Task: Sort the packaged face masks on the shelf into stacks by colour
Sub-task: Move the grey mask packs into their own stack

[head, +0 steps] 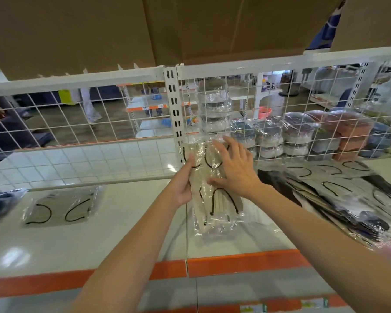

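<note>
A bundle of beige face masks in clear wrappers (215,208), with black ear loops, is held upright over the middle of the white shelf (113,242). My left hand (183,184) grips its left edge. My right hand (235,168) lies flat on its front with spread fingers. One grey-beige packaged mask (61,208) lies flat at the left. A dark packaged mask (0,204) sits at the far left edge. A loose heap of beige and black packaged masks (339,195) covers the shelf at the right.
A white wire grid (77,123) backs the shelf, with a slotted upright post (174,109) in the middle. Cardboard boxes (99,30) sit on the shelf above. Wrapped bowls (298,134) stand behind the grid. An orange strip (235,263) edges the shelf front.
</note>
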### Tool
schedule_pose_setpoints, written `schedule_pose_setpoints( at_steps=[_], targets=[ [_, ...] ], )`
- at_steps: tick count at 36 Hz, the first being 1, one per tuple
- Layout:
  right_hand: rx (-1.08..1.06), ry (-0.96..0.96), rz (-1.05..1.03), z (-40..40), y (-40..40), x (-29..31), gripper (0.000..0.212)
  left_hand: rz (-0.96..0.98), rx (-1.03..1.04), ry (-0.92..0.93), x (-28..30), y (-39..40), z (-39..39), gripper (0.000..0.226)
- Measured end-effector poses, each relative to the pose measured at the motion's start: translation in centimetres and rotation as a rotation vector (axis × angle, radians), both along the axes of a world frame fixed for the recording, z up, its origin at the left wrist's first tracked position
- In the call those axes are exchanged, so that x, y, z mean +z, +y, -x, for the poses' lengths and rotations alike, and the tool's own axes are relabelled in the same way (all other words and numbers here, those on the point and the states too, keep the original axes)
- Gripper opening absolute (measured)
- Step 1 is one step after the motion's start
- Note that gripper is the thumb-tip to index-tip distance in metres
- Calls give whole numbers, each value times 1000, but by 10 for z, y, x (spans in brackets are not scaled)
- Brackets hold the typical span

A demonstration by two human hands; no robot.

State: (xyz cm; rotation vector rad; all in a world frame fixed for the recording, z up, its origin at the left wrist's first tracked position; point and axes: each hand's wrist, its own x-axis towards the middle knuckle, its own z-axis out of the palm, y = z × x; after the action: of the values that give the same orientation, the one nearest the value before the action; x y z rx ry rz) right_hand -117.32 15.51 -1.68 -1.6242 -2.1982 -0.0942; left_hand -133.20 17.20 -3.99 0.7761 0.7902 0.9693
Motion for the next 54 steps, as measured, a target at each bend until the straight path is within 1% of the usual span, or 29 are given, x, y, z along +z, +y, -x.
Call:
schedule_pose_setpoints(
  at_steps=[2,4,5,7,8,9,11,12,15,17,20,21,22,24,25,26,28,30,31,34,36,38,42,43,45,48,51,53,54],
  targets=[
    [-34,63,33,-3,1,-3,110,-20,56,132,-3,1,3,55],
    [-65,244,122,-4,3,-6,117,-31,147,247,-7,4,6,66],
    [-86,400,194,-5,9,-10,120,-47,173,272,-8,5,7,69],
    [-82,806,334,-7,13,-10,124,-98,215,280,-7,6,7,72],
    [-46,993,376,-9,14,-11,119,-145,226,293,-6,5,6,66],
    [-5,1108,406,-13,17,-16,104,-201,230,313,-4,3,4,52],
    [51,1143,476,-17,17,-25,62,-284,235,357,-6,-1,3,31],
    [58,1128,511,-17,16,-29,51,-305,238,379,-7,-3,2,29],
    [100,1053,561,-15,12,-39,42,-317,256,442,-14,-7,1,37],
    [140,976,626,-11,6,-37,48,-325,260,461,-18,-9,-1,38],
    [182,922,651,-9,4,-39,53,-308,340,486,-16,-11,-6,29],
    [170,930,648,-8,3,-39,54,-280,385,458,-14,-11,-7,24],
    [135,958,647,-8,3,-40,57,-240,429,376,-12,-9,-6,21],
    [33,1062,675,-9,5,-45,67,-131,489,74,-4,-6,-3,14],
    [-17,1127,694,-10,4,-48,68,-84,511,-66,0,-4,-1,12],
    [-64,1199,712,-12,4,-51,65,-46,534,-157,3,-2,2,12],
    [-112,1394,763,-15,6,-57,54,-4,559,-260,7,0,7,13],
    [-62,1566,800,-16,5,-57,34,12,564,-319,7,1,9,14],
    [-26,1609,813,-14,4,-54,27,21,559,-333,6,2,10,15],
    [-13,1623,790,-9,6,-46,22,19,539,-317,6,1,11,18],
    [-32,1565,676,-10,9,-41,18,-26,548,-248,6,0,17,20],
    [-53,1445,513,-15,14,-37,12,-97,586,-73,6,-1,29,24],
    [-14,1323,341,-28,18,-26,24,-321,583,432,4,-5,47,38],
    [-5,1288,330,-30,20,-26,22,-365,554,536,3,-7,47,37],
    [-6,1221,337,-32,22,-28,19,-403,517,657,-6,-9,47,31],
    [-40,1162,380,-32,19,-40,20,-364,508,757,-26,-13,49,20],
    [-102,1116,431,-34,12,-63,35,-306,487,819,-51,-18,49,21],
    [-146,1102,444,-35,8,-78,38,-285,489,851,-64,-22,48,14],
    [-169,1112,461,-35,5,-83,38,-277,485,863,-67,-24,47,16]
  ],
)
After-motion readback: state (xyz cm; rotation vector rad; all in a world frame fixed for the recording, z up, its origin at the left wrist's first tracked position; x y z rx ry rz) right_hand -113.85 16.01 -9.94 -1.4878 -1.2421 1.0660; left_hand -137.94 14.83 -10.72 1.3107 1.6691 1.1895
